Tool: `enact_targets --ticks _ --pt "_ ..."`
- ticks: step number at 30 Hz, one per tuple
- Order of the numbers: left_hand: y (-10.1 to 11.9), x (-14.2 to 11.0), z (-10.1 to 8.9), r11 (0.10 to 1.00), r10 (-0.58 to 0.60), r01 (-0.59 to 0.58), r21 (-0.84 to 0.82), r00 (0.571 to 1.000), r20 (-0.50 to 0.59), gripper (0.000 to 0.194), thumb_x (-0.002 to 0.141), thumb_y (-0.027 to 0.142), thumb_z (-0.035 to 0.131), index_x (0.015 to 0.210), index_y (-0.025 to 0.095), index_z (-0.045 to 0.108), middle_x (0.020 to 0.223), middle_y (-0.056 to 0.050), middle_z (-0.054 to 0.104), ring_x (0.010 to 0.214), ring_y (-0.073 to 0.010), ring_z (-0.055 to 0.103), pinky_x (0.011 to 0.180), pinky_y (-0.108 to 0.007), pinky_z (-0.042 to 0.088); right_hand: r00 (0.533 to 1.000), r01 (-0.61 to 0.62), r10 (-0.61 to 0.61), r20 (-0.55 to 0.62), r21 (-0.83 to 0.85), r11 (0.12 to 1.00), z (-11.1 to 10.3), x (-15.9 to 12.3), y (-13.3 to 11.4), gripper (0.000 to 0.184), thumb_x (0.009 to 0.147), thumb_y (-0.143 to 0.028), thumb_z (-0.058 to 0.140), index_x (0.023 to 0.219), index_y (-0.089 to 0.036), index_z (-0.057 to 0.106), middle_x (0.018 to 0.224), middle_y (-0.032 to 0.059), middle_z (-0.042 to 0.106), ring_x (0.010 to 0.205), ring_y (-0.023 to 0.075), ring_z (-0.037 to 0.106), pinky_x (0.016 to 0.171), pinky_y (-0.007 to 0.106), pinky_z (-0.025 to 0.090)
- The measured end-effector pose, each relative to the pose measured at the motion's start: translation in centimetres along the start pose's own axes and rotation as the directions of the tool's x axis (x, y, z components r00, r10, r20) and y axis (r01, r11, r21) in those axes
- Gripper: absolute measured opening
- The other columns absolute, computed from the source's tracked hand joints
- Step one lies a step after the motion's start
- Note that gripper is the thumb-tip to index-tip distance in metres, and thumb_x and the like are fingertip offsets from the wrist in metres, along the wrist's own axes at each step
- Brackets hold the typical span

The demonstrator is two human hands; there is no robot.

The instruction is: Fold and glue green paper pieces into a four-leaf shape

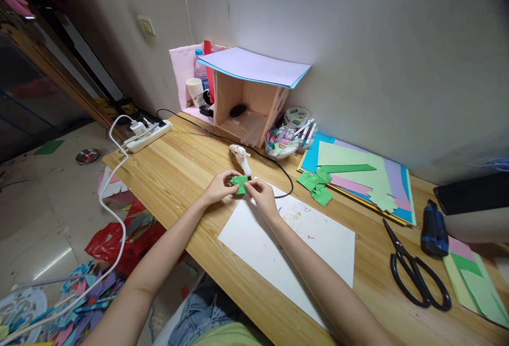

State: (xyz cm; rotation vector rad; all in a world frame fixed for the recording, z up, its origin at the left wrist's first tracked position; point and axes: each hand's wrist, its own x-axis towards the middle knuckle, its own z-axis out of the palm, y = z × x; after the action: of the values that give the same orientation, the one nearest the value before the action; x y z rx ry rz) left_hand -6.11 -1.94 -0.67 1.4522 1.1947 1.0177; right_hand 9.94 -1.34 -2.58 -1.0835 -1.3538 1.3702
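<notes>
A small piece of green paper [240,184] is held between my two hands, just above the desk and the far left corner of a white sheet [318,245]. My left hand [220,187] pinches its left side, and my right hand [260,195] pinches its right edge with the fingertips. Right behind the paper stands a white glue gun [242,159], its black cord running back across the desk. Coloured specks mark the white sheet under my right forearm. Several crumpled green paper pieces [318,183] lie to the right.
Stacked coloured paper [358,168] lies at the right, with black scissors [413,272] and a black-blue tool [435,229] nearby. A cardboard box [274,115] stands against the wall beside a tub of markers [282,144]. At the left edge sits a power strip [149,136].
</notes>
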Motion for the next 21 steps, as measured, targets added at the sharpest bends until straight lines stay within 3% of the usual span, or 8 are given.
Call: enact_targets --ticks 9,21 --pt "0.07 0.02 0.05 1.000 -0.009 0.009 0.010 0.999 -0.039 0.033 0.069 0.023 0.060 0.100 0.013 0.055 0.097 -0.007 0.062 0.085 -0.0168 0.058 0.072 -0.026 0.046 1.000 0.003 -0.003 -0.020 0.004 1.000 -0.07 0.13 0.14 0.027 0.073 -0.039 0.056 0.072 -0.013 0.063 0.056 -0.0006 0.052 0.052 0.0114 0.044 0.051 0.024 0.035" --pt "0.21 0.04 -0.04 0.998 -0.052 0.049 -0.033 0.993 -0.109 0.041 0.064 0.029 0.068 0.099 0.013 0.056 0.096 -0.008 0.064 0.084 -0.0176 0.061 0.074 -0.028 0.048 1.000 -0.021 0.021 -0.001 0.065 0.998 -0.06 0.06 0.02 0.031 0.072 -0.043 0.058 0.076 -0.013 0.065 0.060 0.0006 0.056 0.051 0.0105 0.046 0.050 0.024 0.036"
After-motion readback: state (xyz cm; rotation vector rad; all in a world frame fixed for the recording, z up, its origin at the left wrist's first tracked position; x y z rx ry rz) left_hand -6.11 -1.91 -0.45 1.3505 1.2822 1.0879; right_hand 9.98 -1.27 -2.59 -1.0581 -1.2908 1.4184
